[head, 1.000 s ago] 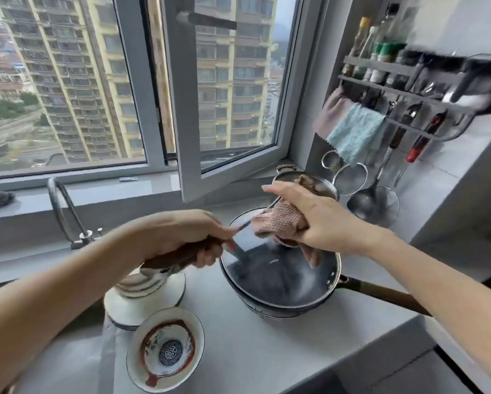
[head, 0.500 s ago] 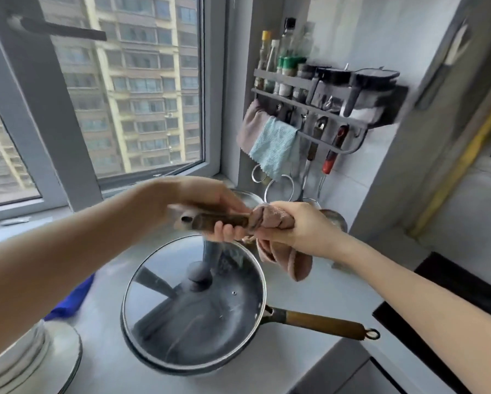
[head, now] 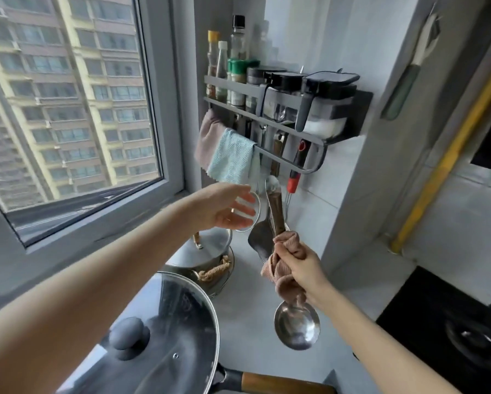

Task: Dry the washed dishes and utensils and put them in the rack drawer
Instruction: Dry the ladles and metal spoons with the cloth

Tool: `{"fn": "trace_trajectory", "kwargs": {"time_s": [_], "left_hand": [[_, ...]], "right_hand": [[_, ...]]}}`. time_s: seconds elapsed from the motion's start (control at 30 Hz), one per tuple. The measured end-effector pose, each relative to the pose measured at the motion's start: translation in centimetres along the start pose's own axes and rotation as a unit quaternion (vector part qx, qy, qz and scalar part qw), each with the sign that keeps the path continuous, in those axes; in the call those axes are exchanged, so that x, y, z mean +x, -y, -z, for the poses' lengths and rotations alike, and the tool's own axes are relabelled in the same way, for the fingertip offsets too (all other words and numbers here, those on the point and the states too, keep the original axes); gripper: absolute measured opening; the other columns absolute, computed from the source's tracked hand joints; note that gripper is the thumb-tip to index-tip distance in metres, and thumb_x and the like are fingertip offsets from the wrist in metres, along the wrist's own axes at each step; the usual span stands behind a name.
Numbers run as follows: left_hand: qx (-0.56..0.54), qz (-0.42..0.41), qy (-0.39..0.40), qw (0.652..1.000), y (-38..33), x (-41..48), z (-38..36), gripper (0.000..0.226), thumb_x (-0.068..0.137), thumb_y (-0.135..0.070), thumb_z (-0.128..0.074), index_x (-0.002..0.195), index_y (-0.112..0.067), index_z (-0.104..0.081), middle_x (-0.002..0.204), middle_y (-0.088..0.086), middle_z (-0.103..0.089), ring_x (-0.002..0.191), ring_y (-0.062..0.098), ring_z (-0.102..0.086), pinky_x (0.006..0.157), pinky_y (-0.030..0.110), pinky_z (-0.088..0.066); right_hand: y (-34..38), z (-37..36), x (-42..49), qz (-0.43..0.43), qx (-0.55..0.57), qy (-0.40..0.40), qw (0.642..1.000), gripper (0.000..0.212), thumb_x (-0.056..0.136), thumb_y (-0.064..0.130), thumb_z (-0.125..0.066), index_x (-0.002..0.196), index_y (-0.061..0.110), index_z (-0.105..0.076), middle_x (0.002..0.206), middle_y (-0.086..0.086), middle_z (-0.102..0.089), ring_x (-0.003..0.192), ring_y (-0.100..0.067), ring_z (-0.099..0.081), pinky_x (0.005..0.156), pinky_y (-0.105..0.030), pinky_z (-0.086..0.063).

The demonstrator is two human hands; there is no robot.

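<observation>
Counter (head: pixel 247 345) beside wok lid (head: pixel 164 336) free; pot (head: pixel 207 248) perhaps blocks corner.

Two arms are seen, bare along their whole visible length. The left forearm (head: pixel 96 294) is cut off by the frame edge at 8 o'clock, the right forearm (head: pixel 380 345) at 5 o'clock; skin is shown uncovered right up to both edges. The left hand (head: pixel 227 207) is smeared by blur at the fingertips, while the right hand (head: pixel 298 265) is rendered sharply, its knuckles plainly made out
</observation>
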State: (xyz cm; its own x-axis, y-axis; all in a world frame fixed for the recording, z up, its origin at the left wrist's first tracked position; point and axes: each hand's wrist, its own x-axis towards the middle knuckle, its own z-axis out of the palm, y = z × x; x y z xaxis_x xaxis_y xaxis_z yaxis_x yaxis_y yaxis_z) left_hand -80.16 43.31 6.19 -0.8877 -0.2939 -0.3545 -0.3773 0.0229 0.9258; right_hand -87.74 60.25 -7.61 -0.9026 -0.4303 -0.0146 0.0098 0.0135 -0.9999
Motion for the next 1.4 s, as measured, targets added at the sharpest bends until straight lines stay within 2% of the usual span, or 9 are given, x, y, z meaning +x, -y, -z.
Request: {"fn": "trace_trajectory", "kwargs": {"time_s": [0.13, 0.27, 0.5, 0.67, 0.8, 0.93, 1.13, 1.3, 1.4], "left_hand": [[0.023, -0.053, -0.044, 0.997, 0.3, 2.3, -1.8, 0.02, 0.094, -0.023, -0.053, 0.107, -0.01, -0.062, 0.1, 0.011, -0.064, 0.078, 0.022, -0.062, 0.072, 0.03, -0.054], [0.039, -0.127, -0.057, 0.989, -0.1, 4.1, -3.1, 0.029, 0.097, -0.023, -0.049, 0.123, -0.016, -0.058, 0.11, 0.007, -0.063, 0.091, 0.02, -0.059, 0.076, 0.026, -0.052], [0.011, -0.162, -0.036, 0.986, -0.5, 6.4, -4.8, 0.038, 0.096, -0.02, -0.051, 0.134, -0.026, -0.05, 0.131, 0.002, -0.055, 0.107, 0.019, -0.055, 0.085, 0.029, -0.049], [0.049, -0.246, -0.066, 0.966, -0.6, 7.6, -5.4, 0.055, 0.092, -0.008, -0.046, 0.139, -0.036, -0.04, 0.118, -0.003, -0.058, 0.107, 0.019, -0.058, 0.086, 0.035, -0.05], [0.229, -0.293, -0.135, 0.918, -0.9, 8.3, -5.4, 0.071, 0.087, -0.002, -0.038, 0.143, -0.044, -0.029, 0.135, 0.001, -0.051, 0.103, 0.024, -0.058, 0.081, 0.042, -0.055], [0.311, -0.29, -0.138, 0.894, -0.9, 8.7, -5.2, 0.07, 0.088, -0.006, -0.038, 0.145, -0.045, -0.021, 0.128, 0.011, -0.051, 0.095, 0.028, -0.057, 0.077, 0.044, -0.054], [0.295, -0.281, -0.12, 0.905, -0.9, 8.7, -4.9, 0.08, 0.083, 0.005, -0.033, 0.143, -0.046, -0.024, 0.125, 0.011, -0.057, 0.072, 0.027, -0.059, 0.056, 0.034, -0.044], [0.294, -0.274, -0.112, 0.909, -1.1, 8.5, -4.8, 0.082, 0.08, 0.006, -0.032, 0.143, -0.046, -0.027, 0.108, 0.009, -0.064, 0.051, 0.017, -0.041, 0.043, 0.029, -0.029], [0.295, -0.269, -0.107, 0.911, -1.3, 8.2, -4.6, 0.082, 0.079, 0.006, -0.032, 0.143, -0.045, -0.028, 0.117, 0.011, -0.062, 0.049, 0.017, -0.039, 0.043, 0.027, -0.028]], "right_hand": [[-2.3, 0.7, 1.8, -0.061, -0.002, -0.056, 0.997, 0.023, 0.069, 0.041, -0.08, 0.078, 0.022, -0.071, 0.071, 0.002, -0.069, 0.078, -0.024, -0.066, 0.076, -0.045, -0.055], [-2.8, 1.9, 3.7, -0.062, 0.035, -0.135, 0.988, 0.029, 0.07, 0.048, -0.078, 0.079, 0.022, -0.07, 0.061, 0.011, -0.064, 0.066, -0.013, -0.06, 0.048, -0.021, -0.045], [-0.3, 2.9, 5.9, -0.014, 0.055, -0.191, 0.98, 0.017, 0.08, 0.037, -0.074, 0.084, 0.022, -0.068, 0.078, 0.002, -0.067, 0.071, -0.011, -0.062, 0.057, -0.024, -0.048], [0.6, 3.2, 6.0, 0.016, 0.047, -0.185, 0.982, 0.016, 0.082, 0.036, -0.072, 0.088, 0.022, -0.068, 0.08, 0.003, -0.065, 0.071, -0.008, -0.061, 0.056, -0.02, -0.047], [1.6, 3.1, 6.2, 0.033, 0.025, -0.189, 0.981, 0.016, 0.083, 0.038, -0.07, 0.089, 0.024, -0.067, 0.084, 0.005, -0.067, 0.076, -0.008, -0.063, 0.06, -0.02, -0.048], [2.2, 3.0, 6.8, 0.05, 0.005, -0.197, 0.979, 0.016, 0.082, 0.04, -0.07, 0.087, 0.025, -0.067, 0.085, 0.003, -0.068, 0.079, -0.011, -0.065, 0.065, -0.025, -0.05], [2.5, 2.8, 7.5, 0.056, -0.012, -0.204, 0.977, 0.018, 0.082, 0.04, -0.07, 0.085, 0.023, -0.064, 0.086, 0.001, -0.068, 0.08, -0.013, -0.065, 0.068, -0.026, -0.053], [3.2, 2.4, 7.7, 0.063, -0.012, -0.224, 0.972, 0.021, 0.082, 0.041, -0.07, 0.084, 0.02, -0.063, 0.084, 0.001, -0.068, 0.076, -0.012, -0.064, 0.065, -0.026, -0.053], [3.2, 2.1, 8.0, 0.054, -0.019, -0.235, 0.97, 0.023, 0.082, 0.041, -0.07, 0.086, 0.02, -0.063, 0.086, 0.001, -0.068, 0.079, -0.014, -0.065, 0.066, -0.027, -0.053]]}}
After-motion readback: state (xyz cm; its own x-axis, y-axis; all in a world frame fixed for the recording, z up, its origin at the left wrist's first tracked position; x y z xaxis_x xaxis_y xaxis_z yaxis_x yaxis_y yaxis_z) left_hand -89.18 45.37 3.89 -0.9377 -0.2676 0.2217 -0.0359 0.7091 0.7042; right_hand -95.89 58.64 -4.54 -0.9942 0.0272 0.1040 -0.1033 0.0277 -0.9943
